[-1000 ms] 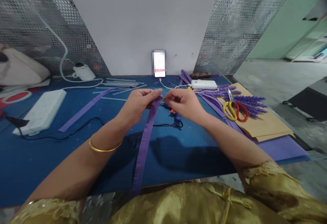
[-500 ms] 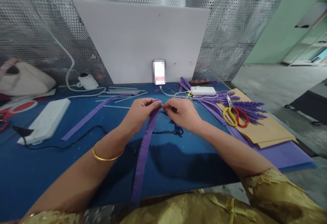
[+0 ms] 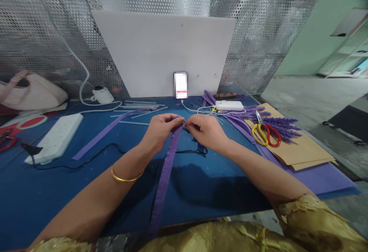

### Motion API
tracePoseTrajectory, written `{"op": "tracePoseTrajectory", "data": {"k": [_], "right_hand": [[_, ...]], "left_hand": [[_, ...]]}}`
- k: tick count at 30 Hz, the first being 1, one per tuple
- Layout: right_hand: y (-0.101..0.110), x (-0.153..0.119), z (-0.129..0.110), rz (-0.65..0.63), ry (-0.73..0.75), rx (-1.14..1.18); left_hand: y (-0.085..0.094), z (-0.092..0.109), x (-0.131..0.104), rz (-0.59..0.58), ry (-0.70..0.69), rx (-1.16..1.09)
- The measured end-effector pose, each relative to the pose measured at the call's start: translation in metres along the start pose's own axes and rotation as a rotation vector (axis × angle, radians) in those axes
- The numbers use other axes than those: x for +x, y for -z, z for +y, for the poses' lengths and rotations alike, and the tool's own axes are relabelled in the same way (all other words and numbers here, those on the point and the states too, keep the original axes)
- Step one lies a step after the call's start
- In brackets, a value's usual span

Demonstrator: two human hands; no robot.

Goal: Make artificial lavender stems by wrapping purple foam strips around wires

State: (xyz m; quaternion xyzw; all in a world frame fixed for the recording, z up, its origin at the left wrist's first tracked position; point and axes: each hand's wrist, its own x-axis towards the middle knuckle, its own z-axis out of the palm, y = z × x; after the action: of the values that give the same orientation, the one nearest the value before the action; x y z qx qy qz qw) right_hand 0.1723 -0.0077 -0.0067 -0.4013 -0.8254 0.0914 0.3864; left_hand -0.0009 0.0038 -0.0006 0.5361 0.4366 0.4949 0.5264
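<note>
Ribbon [image 3: 168, 164], purple, held at its top end btwn thumb & fingers of L hand [image 3: 161, 131]; rest of it hangs down toward the near table edge, over the blue table [image 3: 86, 194]. R hand [image 3: 207, 132] has thumb & fingertips drawn close together just beside the L thumb, at the ribbon's top – can't tell what, if anything, is in that pinch, too small. Gold bangle [image 3: 126, 178] on L wrist.

Blue tool [image 3: 201, 148] lies beneath R hand, mostly hidden; black cord [image 3: 97, 154] on table, L of the hands, near power strip [image 3: 56, 139]. 2nd purple strip [image 3: 100, 139] lies flat btwn power strip & L hand, its far end by some pale sticks [image 3: 140, 102].

Phone [image 3: 181, 85] upright vs. white board [image 3: 161, 49], centre back, w/ white cable [image 3: 198, 111] at its base. White box [image 3: 229, 105] R of it. Far R: scissors [image 3: 266, 134], one yellow & one red handle, on brown paper [image 3: 301, 154] next to purple flowers [image 3: 284, 125] – purple sheet [image 3: 324, 179] under the paper. Pale bag [image 3: 37, 91] back L.
</note>
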Motion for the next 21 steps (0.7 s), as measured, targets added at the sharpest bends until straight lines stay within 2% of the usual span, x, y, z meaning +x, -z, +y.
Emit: {"op": "tracePoseTrajectory", "data": {"k": [3,8,13,18,21], "right_hand": [[0.003,0.0009,-0.0006,0.032,0.006,-0.006],[0.0051,0.0011,-0.0007,0.05,0.006,0.005],[0.0027,-0.0007,-0.0003,0.038,0.024,-0.043],[0.0,-0.003,-0.0008,0.012,0.028,-0.131],[0.0003,-0.0031,-0.0007,0.029,0.029,-0.139]], "left_hand": [[0.0017,0.0009,0.0011,-0.028,0.042,-0.039],[0.0045,0.0047,0.0019,0.013,0.101,-0.122],[0.0042,0.0052,-0.0004,-0.024,0.016,0.002],[0.0019,0.0012,0.0002,0.071,-0.043,0.015],[0.0028,-0.0002,0.002,0.047,-0.019,-0.025]]}}
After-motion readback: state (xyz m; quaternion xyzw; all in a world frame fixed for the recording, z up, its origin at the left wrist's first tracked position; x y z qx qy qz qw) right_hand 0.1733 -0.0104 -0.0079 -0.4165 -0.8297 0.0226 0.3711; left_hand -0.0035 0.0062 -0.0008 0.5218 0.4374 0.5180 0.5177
